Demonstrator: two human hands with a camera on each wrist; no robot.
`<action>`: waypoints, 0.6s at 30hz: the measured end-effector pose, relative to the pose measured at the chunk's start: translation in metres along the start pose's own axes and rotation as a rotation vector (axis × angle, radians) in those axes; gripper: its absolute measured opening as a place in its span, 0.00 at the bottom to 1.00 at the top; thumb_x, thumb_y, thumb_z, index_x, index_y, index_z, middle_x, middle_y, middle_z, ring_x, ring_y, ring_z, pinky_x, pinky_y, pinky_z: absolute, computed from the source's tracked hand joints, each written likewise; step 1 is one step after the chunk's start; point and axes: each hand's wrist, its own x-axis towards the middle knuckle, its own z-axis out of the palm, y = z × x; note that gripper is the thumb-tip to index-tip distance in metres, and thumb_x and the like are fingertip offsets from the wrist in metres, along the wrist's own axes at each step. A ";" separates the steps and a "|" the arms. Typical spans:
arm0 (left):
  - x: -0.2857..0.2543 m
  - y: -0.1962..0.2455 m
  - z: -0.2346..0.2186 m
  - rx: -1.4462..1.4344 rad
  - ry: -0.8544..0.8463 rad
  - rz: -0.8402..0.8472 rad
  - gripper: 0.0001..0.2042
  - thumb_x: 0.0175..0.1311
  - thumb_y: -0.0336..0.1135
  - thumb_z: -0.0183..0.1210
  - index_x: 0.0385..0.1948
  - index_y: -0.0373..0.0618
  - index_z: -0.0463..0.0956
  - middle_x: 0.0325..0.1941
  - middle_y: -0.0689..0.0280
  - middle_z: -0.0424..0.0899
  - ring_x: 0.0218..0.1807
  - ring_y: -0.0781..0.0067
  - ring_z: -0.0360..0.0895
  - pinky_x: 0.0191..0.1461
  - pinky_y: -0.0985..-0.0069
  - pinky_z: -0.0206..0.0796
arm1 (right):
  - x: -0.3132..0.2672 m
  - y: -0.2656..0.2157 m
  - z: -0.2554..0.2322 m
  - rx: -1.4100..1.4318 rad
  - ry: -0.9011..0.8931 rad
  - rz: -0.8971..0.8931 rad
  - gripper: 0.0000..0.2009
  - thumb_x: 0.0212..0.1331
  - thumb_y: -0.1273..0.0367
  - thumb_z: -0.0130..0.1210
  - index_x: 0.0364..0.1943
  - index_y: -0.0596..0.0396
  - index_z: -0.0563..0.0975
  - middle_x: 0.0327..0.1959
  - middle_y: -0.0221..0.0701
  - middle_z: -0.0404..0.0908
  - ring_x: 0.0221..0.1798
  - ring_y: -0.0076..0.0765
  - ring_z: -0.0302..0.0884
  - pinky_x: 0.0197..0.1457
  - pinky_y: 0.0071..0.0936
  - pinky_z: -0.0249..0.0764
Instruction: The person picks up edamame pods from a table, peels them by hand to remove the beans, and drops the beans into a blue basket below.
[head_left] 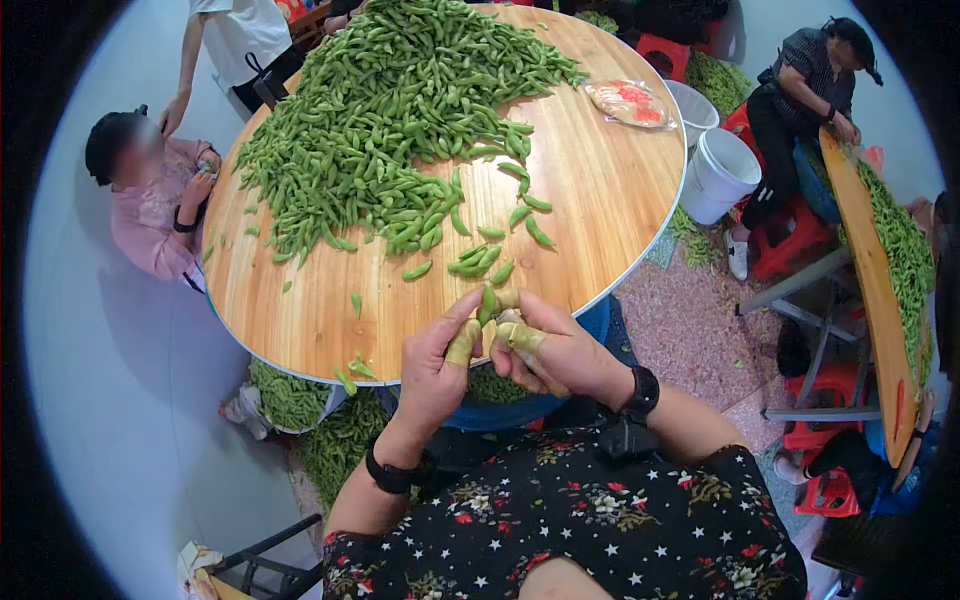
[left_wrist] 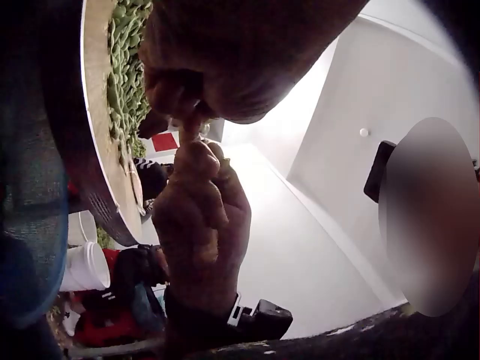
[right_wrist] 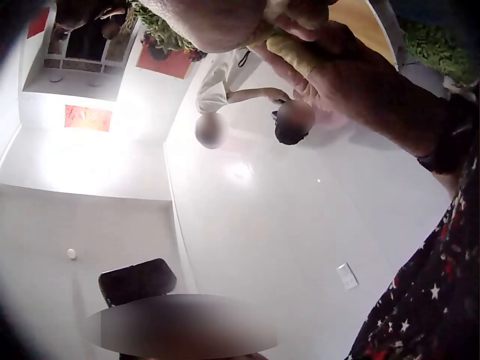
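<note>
At the near edge of the round wooden table point(head_left: 590, 230), both hands meet around a green pod point(head_left: 487, 305). The left hand point(head_left: 437, 365) pinches the pod between thumb and fingers, with a yellowish wrap on its thumb. My right hand point(head_left: 550, 350) has curled fingers close against the pod's other side, with wraps on thumb and finger. What lies inside its fingers is hidden. A large heap of green pods point(head_left: 380, 120) covers the far part of the table, and a few loose pods point(head_left: 475, 260) lie just beyond the hands. In the left wrist view, the right hand point(left_wrist: 199, 217) is dim.
A packet with red marks point(head_left: 630, 104) lies at the table's right. White buckets point(head_left: 722, 175) stand beside it on the floor. One person in pink point(head_left: 160, 205) sits at the left; another point(head_left: 815, 85) bends over a second table point(head_left: 870, 300). More pods point(head_left: 290, 395) are below the near edge.
</note>
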 end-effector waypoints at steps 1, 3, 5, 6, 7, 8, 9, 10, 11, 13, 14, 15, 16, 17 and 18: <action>0.000 0.000 0.000 0.000 0.000 0.000 0.19 0.65 0.23 0.49 0.58 0.43 0.71 0.24 0.70 0.75 0.26 0.83 0.69 0.32 0.81 0.65 | 0.001 0.003 0.000 -0.005 0.007 -0.015 0.10 0.69 0.66 0.42 0.50 0.52 0.66 0.24 0.28 0.73 0.15 0.19 0.64 0.14 0.17 0.59; 0.000 0.001 0.000 0.018 0.005 0.012 0.19 0.64 0.22 0.50 0.58 0.42 0.72 0.27 0.68 0.78 0.28 0.82 0.71 0.34 0.80 0.67 | 0.002 0.007 -0.001 -0.012 0.014 -0.031 0.09 0.69 0.66 0.42 0.49 0.52 0.66 0.24 0.28 0.72 0.15 0.19 0.64 0.14 0.17 0.59; 0.000 0.004 -0.003 0.218 -0.002 0.149 0.19 0.64 0.22 0.49 0.58 0.42 0.72 0.29 0.67 0.79 0.29 0.81 0.73 0.35 0.80 0.68 | 0.002 0.008 -0.002 0.005 0.007 -0.030 0.08 0.69 0.65 0.42 0.46 0.52 0.66 0.24 0.27 0.72 0.15 0.18 0.63 0.14 0.16 0.58; 0.000 0.007 -0.005 0.419 -0.007 0.286 0.19 0.64 0.22 0.49 0.57 0.41 0.72 0.31 0.66 0.81 0.29 0.81 0.74 0.37 0.80 0.69 | -0.002 0.002 0.001 0.004 0.007 -0.029 0.08 0.69 0.65 0.42 0.46 0.52 0.66 0.24 0.27 0.72 0.15 0.18 0.63 0.14 0.16 0.58; -0.003 0.014 -0.004 0.415 -0.006 0.286 0.19 0.64 0.22 0.49 0.57 0.41 0.72 0.31 0.66 0.81 0.29 0.81 0.74 0.37 0.80 0.69 | -0.010 -0.010 0.005 -0.052 -0.015 0.004 0.08 0.69 0.65 0.42 0.46 0.52 0.66 0.23 0.27 0.72 0.14 0.18 0.63 0.14 0.16 0.58; -0.009 0.023 -0.003 0.345 -0.027 0.254 0.18 0.64 0.22 0.49 0.57 0.41 0.72 0.30 0.67 0.80 0.29 0.79 0.74 0.36 0.78 0.69 | -0.014 -0.015 0.008 -0.105 -0.038 0.041 0.08 0.70 0.66 0.41 0.46 0.52 0.66 0.23 0.27 0.72 0.13 0.18 0.63 0.13 0.16 0.57; -0.014 0.027 -0.001 0.274 -0.048 0.222 0.18 0.65 0.23 0.50 0.57 0.40 0.72 0.30 0.67 0.79 0.28 0.77 0.74 0.35 0.77 0.70 | -0.013 -0.012 0.007 -0.104 -0.038 0.046 0.08 0.70 0.66 0.41 0.46 0.52 0.66 0.23 0.27 0.72 0.13 0.18 0.63 0.13 0.16 0.57; -0.016 0.018 -0.001 0.003 -0.080 0.015 0.18 0.67 0.26 0.50 0.59 0.42 0.70 0.27 0.71 0.76 0.23 0.81 0.69 0.27 0.80 0.65 | -0.009 -0.007 0.005 0.039 -0.053 0.079 0.08 0.70 0.66 0.40 0.46 0.52 0.66 0.22 0.27 0.73 0.13 0.18 0.63 0.13 0.16 0.57; -0.013 0.011 -0.001 0.003 -0.080 0.013 0.18 0.67 0.26 0.50 0.59 0.42 0.70 0.27 0.71 0.76 0.23 0.81 0.69 0.27 0.80 0.65 | -0.005 -0.003 0.003 0.181 -0.067 0.109 0.08 0.70 0.66 0.39 0.46 0.51 0.66 0.22 0.27 0.73 0.12 0.18 0.63 0.12 0.16 0.58; -0.006 0.001 -0.002 -0.838 -0.104 -0.583 0.18 0.70 0.31 0.49 0.61 0.46 0.68 0.25 0.73 0.72 0.19 0.87 0.60 0.22 0.87 0.54 | 0.000 0.003 -0.005 0.304 -0.115 0.142 0.08 0.70 0.66 0.38 0.46 0.51 0.66 0.22 0.28 0.73 0.12 0.19 0.63 0.12 0.16 0.59; -0.007 -0.003 -0.002 -0.916 -0.157 -0.536 0.19 0.71 0.33 0.47 0.63 0.48 0.65 0.25 0.75 0.71 0.19 0.92 0.54 0.22 0.92 0.46 | 0.003 0.005 -0.009 0.422 -0.162 0.171 0.08 0.70 0.66 0.38 0.46 0.51 0.66 0.22 0.28 0.74 0.12 0.20 0.64 0.12 0.17 0.61; -0.007 -0.006 -0.003 -0.919 -0.157 -0.539 0.19 0.71 0.33 0.47 0.63 0.48 0.65 0.25 0.75 0.71 0.19 0.92 0.54 0.22 0.92 0.46 | 0.005 0.010 -0.013 0.424 -0.159 0.174 0.08 0.70 0.66 0.38 0.46 0.51 0.66 0.22 0.28 0.74 0.12 0.20 0.64 0.12 0.17 0.61; -0.006 -0.009 -0.006 -0.905 -0.182 -0.540 0.19 0.69 0.32 0.50 0.61 0.46 0.67 0.25 0.72 0.73 0.19 0.88 0.59 0.21 0.89 0.51 | 0.007 0.014 -0.018 0.412 -0.175 0.194 0.08 0.70 0.66 0.38 0.47 0.51 0.66 0.23 0.29 0.74 0.12 0.21 0.65 0.13 0.17 0.63; -0.005 -0.010 -0.007 -0.890 -0.207 -0.539 0.19 0.68 0.31 0.52 0.60 0.44 0.68 0.26 0.70 0.74 0.19 0.85 0.64 0.21 0.86 0.56 | 0.008 0.016 -0.019 0.399 -0.193 0.213 0.08 0.70 0.66 0.38 0.47 0.51 0.66 0.23 0.30 0.74 0.13 0.22 0.67 0.13 0.18 0.64; -0.004 -0.009 -0.006 -0.891 -0.206 -0.537 0.19 0.68 0.31 0.52 0.60 0.44 0.68 0.26 0.70 0.74 0.19 0.85 0.64 0.21 0.86 0.56 | 0.007 0.014 -0.018 0.397 -0.194 0.213 0.08 0.70 0.66 0.38 0.47 0.51 0.66 0.23 0.30 0.74 0.13 0.22 0.67 0.13 0.18 0.64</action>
